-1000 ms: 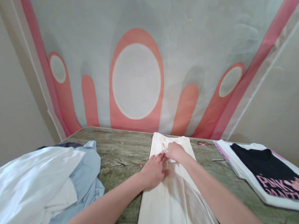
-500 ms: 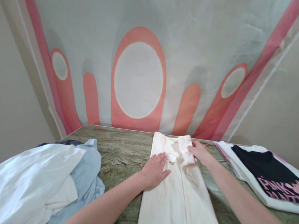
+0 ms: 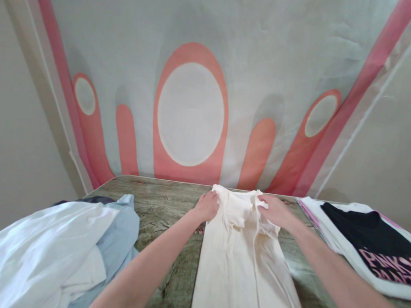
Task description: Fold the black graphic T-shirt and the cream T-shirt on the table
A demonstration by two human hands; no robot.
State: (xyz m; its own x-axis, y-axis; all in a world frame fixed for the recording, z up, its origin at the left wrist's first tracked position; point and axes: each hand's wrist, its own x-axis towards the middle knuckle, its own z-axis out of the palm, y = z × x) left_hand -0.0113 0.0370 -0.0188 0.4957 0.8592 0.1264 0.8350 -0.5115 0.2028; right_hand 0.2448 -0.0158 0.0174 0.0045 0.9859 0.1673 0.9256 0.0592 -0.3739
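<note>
A long cream garment (image 3: 232,268), folded lengthwise into a strip, lies on the table with its far end close to the back edge. My left hand (image 3: 208,206) is at the far left corner of the garment, its fingers closed on the cloth edge. At the opposite corner, my right hand (image 3: 274,210) pinches the cloth, with some fingertips hidden by the fabric. Between the hands the top part is bunched and wrinkled, and a loose fold runs down its right side.
On the left is a loose heap with a white garment (image 3: 44,246) over a light blue one (image 3: 127,214). Folded shirts, topped by a black printed panel (image 3: 372,236), lie at the right. The wood-grain table (image 3: 167,203) ends at a patterned wall covering (image 3: 196,26).
My left hand has moved from lying flat on the cloth to the far left corner. My right hand has shifted slightly, and the flap it held now lies more spread out.
</note>
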